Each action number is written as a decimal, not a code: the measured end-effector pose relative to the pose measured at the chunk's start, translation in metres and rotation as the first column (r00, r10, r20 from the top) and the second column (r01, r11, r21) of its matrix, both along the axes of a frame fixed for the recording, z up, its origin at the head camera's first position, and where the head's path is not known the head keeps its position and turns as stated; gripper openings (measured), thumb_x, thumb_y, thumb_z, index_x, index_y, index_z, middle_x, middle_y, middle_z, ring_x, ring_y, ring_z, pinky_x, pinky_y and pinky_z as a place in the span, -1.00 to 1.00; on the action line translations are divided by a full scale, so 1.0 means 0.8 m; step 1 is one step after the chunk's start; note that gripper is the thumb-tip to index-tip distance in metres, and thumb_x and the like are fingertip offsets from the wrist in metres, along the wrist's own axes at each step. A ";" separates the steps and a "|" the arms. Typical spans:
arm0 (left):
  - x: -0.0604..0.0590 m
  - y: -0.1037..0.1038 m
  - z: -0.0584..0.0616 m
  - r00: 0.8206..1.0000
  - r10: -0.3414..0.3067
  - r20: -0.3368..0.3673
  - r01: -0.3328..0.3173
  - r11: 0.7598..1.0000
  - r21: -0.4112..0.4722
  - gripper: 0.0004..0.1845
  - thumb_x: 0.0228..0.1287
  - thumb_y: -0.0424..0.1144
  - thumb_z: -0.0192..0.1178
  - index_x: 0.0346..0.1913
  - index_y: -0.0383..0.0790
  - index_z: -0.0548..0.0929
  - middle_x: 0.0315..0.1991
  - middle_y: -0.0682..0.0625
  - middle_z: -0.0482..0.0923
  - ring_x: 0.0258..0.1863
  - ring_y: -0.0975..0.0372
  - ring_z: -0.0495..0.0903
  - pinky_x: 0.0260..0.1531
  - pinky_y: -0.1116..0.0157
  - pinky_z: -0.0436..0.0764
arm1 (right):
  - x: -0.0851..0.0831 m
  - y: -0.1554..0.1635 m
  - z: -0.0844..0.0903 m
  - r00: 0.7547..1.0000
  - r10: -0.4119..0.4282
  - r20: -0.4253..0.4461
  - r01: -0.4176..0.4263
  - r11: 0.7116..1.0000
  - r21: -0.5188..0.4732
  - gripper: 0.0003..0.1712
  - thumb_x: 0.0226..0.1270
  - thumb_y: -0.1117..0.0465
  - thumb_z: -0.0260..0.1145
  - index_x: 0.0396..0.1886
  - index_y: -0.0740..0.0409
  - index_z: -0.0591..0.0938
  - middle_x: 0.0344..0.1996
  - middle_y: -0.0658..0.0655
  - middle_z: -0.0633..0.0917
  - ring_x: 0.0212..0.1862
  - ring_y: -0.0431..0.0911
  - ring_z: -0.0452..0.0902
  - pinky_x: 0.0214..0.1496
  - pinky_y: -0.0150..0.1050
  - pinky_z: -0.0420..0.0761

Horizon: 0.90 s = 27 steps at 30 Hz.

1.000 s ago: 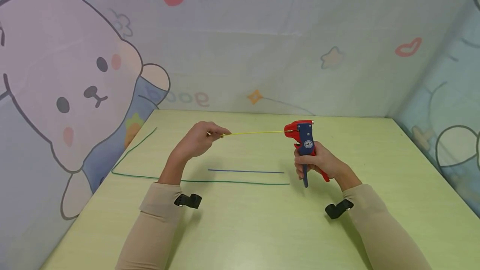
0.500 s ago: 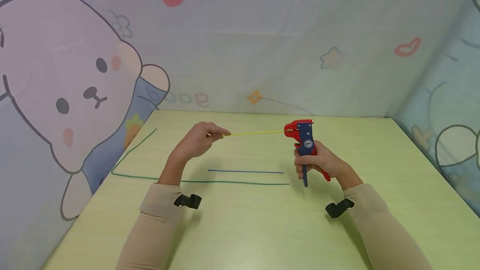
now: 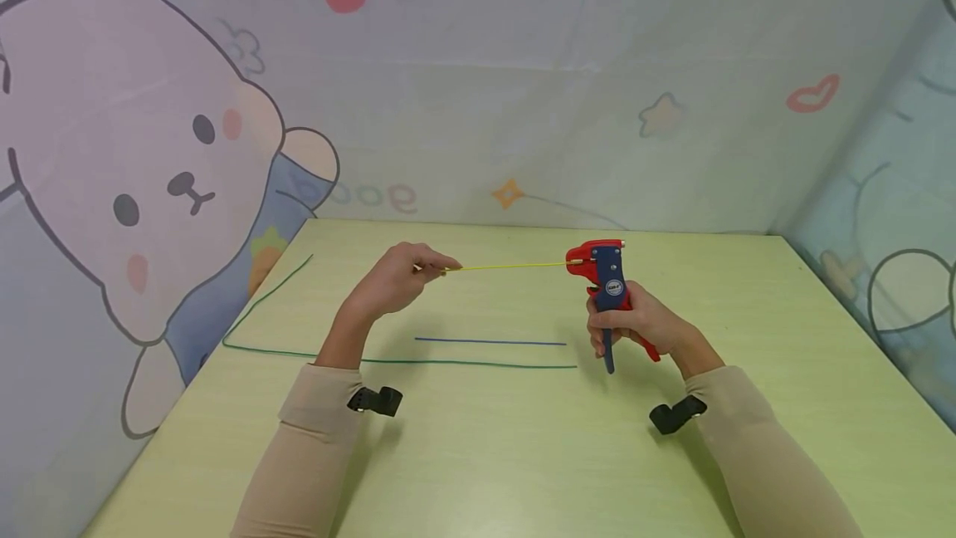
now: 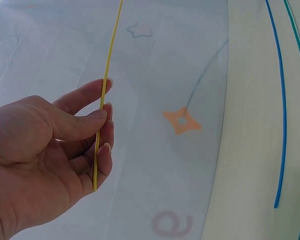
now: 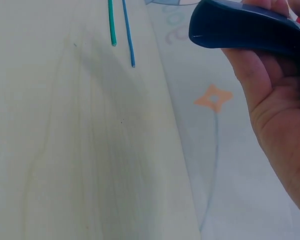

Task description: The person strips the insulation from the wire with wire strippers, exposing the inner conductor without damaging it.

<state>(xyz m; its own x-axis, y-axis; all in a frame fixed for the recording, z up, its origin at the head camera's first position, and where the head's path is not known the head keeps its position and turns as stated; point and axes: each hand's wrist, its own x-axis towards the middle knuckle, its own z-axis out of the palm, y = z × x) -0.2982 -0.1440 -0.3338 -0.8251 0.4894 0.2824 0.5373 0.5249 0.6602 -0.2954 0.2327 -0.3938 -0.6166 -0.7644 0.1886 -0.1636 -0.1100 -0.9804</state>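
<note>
Yellow wire (image 3: 511, 266): thin and straight, stretched level above the table between the two hands; one end is pinched in the left hand, the other sits in the red head of the stripping tool.
Wire end, left wrist view: the yellow wire (image 4: 104, 100) runs across the fingertips, with a short tail reaching past the palm.
Left hand (image 3: 399, 276): raised off the table, thumb pressed against the forefinger with the wire nipped between them; the other fingers are loosely curled behind it.
Stripping tool (image 3: 607, 285): red head with a dark blue body and a round label, held upright, head on top, handles pointing down toward the table.
Right hand (image 3: 642, 324): fingers wrapped round both handles, which are drawn close together; the blue handle tip pokes out below the fist.
Right wrist view: the blue handle (image 5: 245, 30) lies across the fingers of the right hand (image 5: 277, 115); the red handle shows only as a sliver at the frame edge.
Blue wire (image 3: 490, 342): short, straight, lying flat on the table beneath the yellow one, between the two forearms.
Green wire (image 3: 418, 360): longer, lying just nearer the person than the blue wire, running left and then bending back toward the far left corner.
Table (image 3: 523, 455): pale yellow-green wood grain.
Sleeves: beige, with a small black camera mount strapped at each wrist.
Backdrop (image 3: 149, 173): cloth printed with a cartoon rabbit, hearts and stars, round the table on three sides.
</note>
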 end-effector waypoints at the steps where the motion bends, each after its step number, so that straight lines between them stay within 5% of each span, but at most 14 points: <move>1: 0.000 0.000 0.000 1.000 0.001 0.000 -0.001 1.000 -0.002 -0.72 0.30 -0.40 0.02 -0.07 -0.07 0.66 -0.14 0.17 0.56 -0.12 0.29 0.50 -0.15 0.26 0.47 | 0.000 0.000 0.000 1.000 -0.002 -0.001 0.002 1.000 0.004 -0.86 0.32 0.40 0.03 -0.31 0.48 0.33 -0.52 0.50 0.43 -0.48 0.33 0.45 -0.32 0.22 0.48; 10: 0.000 0.000 0.001 1.000 0.002 0.011 -0.002 1.000 -0.013 -0.72 0.30 -0.41 0.01 -0.07 -0.07 0.66 -0.12 0.06 0.57 -0.12 0.28 0.49 -0.15 0.24 0.47 | -0.002 0.001 -0.002 1.000 -0.013 -0.003 0.013 1.000 0.022 -0.86 0.33 0.40 0.03 -0.32 0.46 0.34 -0.53 0.50 0.43 -0.48 0.34 0.44 -0.34 0.21 0.48; 27: 0.001 0.002 0.001 1.000 0.017 0.023 -0.016 1.000 -0.027 -0.71 0.30 -0.41 0.02 -0.07 -0.05 0.66 -0.11 0.17 0.55 -0.11 0.31 0.51 -0.14 0.26 0.47 | -0.001 0.001 -0.003 1.000 -0.001 -0.024 0.001 1.000 0.020 -0.87 0.34 0.41 0.01 -0.37 0.45 0.35 -0.58 0.46 0.41 -0.56 0.28 0.38 -0.41 0.12 0.50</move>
<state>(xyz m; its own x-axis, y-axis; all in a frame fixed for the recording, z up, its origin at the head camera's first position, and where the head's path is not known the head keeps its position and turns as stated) -0.2977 -0.1425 -0.3327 -0.8393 0.4829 0.2497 0.5129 0.5513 0.6580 -0.2963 0.2334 -0.3966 -0.6127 -0.7676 0.1881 -0.1876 -0.0899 -0.9781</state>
